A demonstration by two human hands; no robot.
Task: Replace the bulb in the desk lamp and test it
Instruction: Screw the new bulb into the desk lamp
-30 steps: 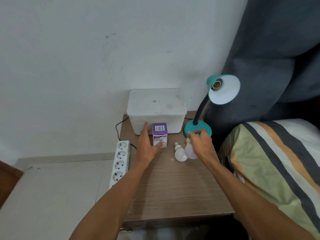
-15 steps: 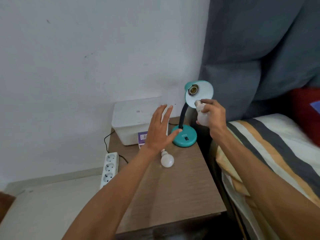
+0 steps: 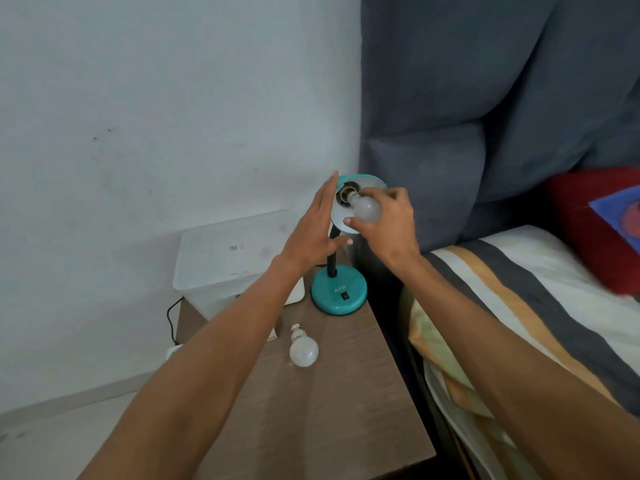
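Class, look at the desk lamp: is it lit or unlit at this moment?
Unlit. The bulb held by the right hand at the lamp socket shows no glow, and the white shade looks dull.

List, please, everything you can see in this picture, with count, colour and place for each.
Desk lamp: one, teal, back right of the table.
Held bulb: one, white, at the lamp's socket.
Spare bulb: one, white, lying on the table.
Table: one, brown wood, beside the bed.
Storage box: one, translucent white, against the wall.
Bed: one, striped cover, right.
Cushion: one, red, on the bed.
Left hand: open, beside the shade.
Right hand: holds the bulb.
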